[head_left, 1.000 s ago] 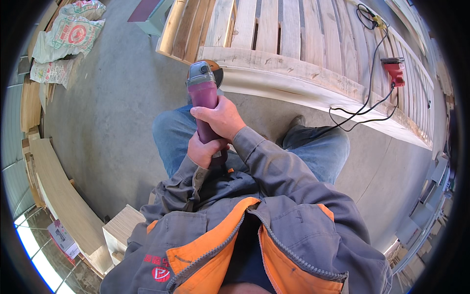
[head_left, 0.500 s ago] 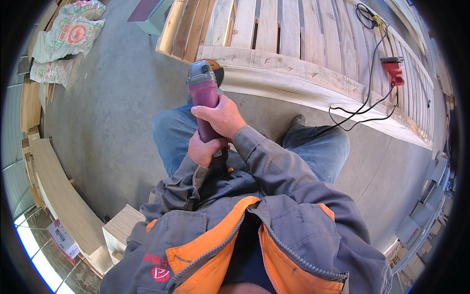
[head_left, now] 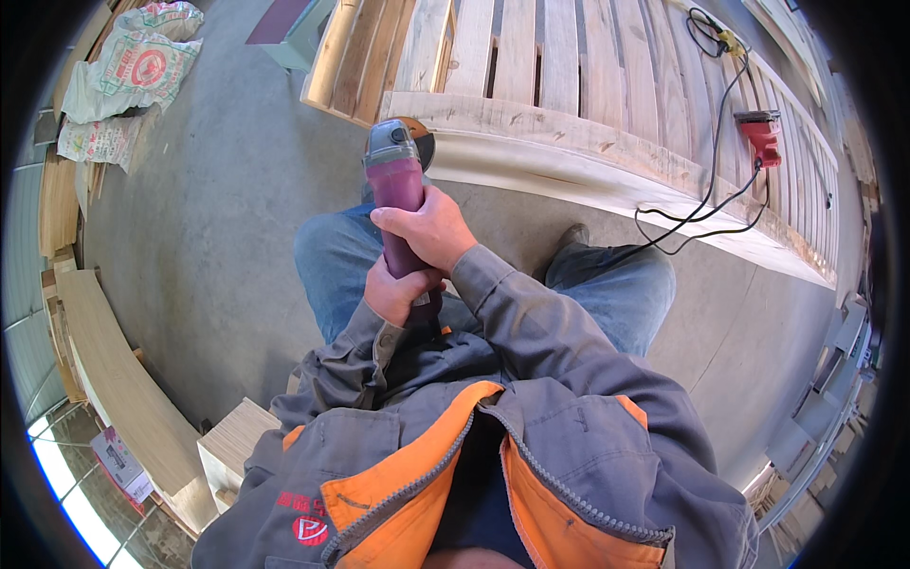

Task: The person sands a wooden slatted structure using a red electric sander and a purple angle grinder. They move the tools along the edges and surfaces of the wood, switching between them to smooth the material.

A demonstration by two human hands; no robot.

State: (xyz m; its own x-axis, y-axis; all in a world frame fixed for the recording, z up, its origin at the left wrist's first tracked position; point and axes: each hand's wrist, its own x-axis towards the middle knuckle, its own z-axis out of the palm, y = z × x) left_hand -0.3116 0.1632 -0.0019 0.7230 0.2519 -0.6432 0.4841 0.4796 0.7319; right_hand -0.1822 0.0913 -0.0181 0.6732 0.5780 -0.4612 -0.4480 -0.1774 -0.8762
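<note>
Both of my hands are closed round a purple angle grinder with a grey metal head. My right hand wraps the body just behind the head, its thumb lying across the top. Lower down, near my lap, my left hand grips the dark rear end. The grinder's round disc, brown with a dark face, is beside the near left corner of a slatted wooden frame. Whether the disc touches the wood I cannot tell.
On the slats to the right rests a red power tool with a black cable looping over the frame's edge. White sacks lie at the far left. Curved boards and a wooden block stand near left. A greenish box is behind the frame.
</note>
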